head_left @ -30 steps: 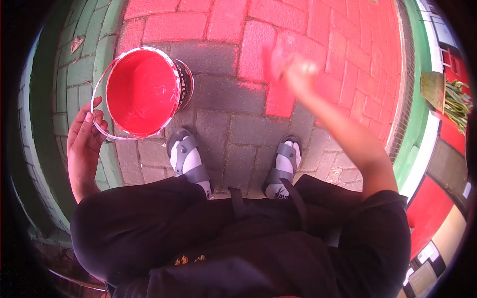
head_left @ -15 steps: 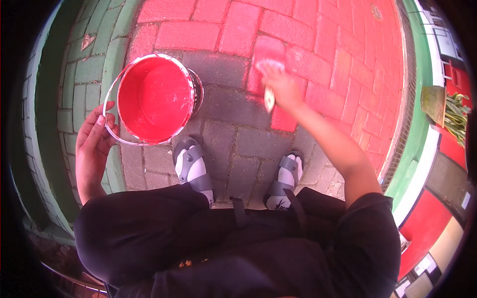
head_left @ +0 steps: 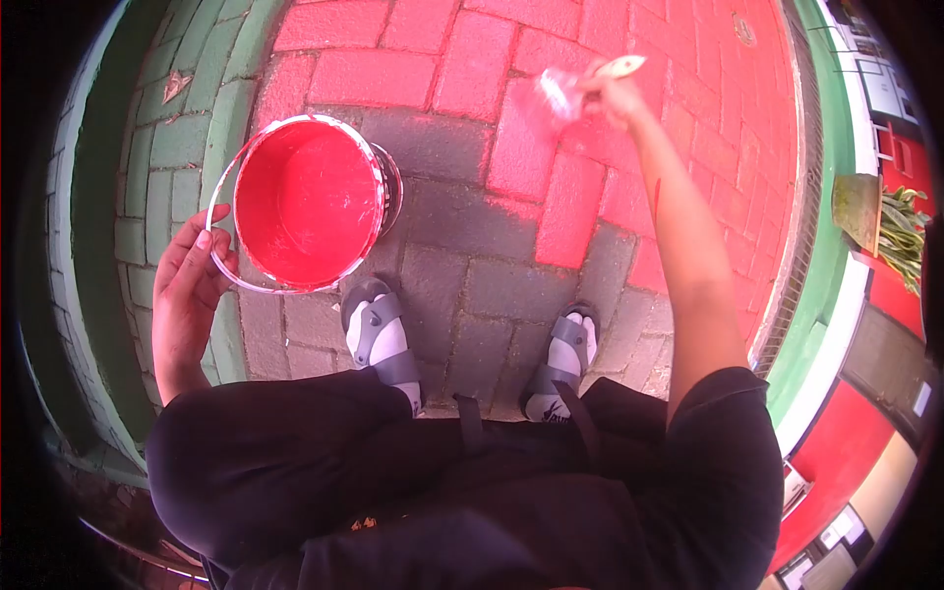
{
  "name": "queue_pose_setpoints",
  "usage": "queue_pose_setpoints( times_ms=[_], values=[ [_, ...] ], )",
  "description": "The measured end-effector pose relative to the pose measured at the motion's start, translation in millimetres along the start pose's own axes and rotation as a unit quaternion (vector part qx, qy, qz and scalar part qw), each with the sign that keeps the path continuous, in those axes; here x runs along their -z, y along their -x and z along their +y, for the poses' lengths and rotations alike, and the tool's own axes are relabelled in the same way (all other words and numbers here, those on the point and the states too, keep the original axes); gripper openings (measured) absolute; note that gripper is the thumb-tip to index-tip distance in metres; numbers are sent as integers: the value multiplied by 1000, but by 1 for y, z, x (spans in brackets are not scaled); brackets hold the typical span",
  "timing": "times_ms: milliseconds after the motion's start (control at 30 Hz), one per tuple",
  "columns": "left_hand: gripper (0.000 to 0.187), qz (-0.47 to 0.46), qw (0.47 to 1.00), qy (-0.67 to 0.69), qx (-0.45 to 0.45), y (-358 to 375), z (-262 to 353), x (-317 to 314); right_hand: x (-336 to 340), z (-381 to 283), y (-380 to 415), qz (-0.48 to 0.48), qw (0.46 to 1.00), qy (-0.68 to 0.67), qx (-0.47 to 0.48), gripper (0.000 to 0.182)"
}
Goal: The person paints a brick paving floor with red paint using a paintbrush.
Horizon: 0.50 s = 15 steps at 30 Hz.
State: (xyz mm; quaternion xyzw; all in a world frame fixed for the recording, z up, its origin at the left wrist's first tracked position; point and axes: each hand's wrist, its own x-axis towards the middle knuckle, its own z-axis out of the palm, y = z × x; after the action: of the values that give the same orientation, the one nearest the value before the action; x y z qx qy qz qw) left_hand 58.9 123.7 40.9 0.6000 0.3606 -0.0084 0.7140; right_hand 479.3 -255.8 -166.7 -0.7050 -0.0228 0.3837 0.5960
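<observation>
My left hand grips the thin wire handle of a white bucket of red paint, which hangs at the left over the paving. My right hand is stretched far forward and holds a paintbrush with a pale wooden handle. Its blurred bristles are against a red-painted brick. Red paint streaks my right forearm. The red-painted paving covers the far and right side, while grey unpainted bricks lie just in front of my feet.
My two feet in grey sandals stand on the grey bricks. A green-painted brick border runs along the left. At the right are a metal drain grate, a green kerb and a potted plant.
My right hand swept the brush away from me, from the brick at the edge of the grey patch to a farther red brick. The bucket stayed almost still in my left hand.
</observation>
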Motion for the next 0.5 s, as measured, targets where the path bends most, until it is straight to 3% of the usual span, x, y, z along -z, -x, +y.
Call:
queue_pose_setpoints(
  times_ms=[67,100,133,200,233,267,300,367,500],
  values=[
    [40,3,1000,2,5,2,1,-1,7,-26,-14,126,982,80,113,8],
    [40,4,1000,1,6,3,1,-1,0,-19,-13,126,983,79,112,8],
    [39,11,1000,9,9,2,-1,-1,-13,-6,-9,100,947,127,278,11],
    [38,15,1000,20,5,0,-3,-1,-47,10,25,47,972,125,195,21],
    [36,4,999,48,11,-1,-4,-1,-62,36,53,26,909,301,288,19],
    [34,-7,997,76,18,-2,-3,0,-76,61,81,38,805,448,387,18],
    [34,-5,997,74,12,-2,0,0,-93,64,116,-12,835,437,335,8],
    [29,-79,990,116,18,-3,5,-5,-110,60,161,-134,819,457,320,3],
    [29,-57,988,135,-45,-9,15,-6,-124,43,188,-201,803,471,305,6]
  ],
)
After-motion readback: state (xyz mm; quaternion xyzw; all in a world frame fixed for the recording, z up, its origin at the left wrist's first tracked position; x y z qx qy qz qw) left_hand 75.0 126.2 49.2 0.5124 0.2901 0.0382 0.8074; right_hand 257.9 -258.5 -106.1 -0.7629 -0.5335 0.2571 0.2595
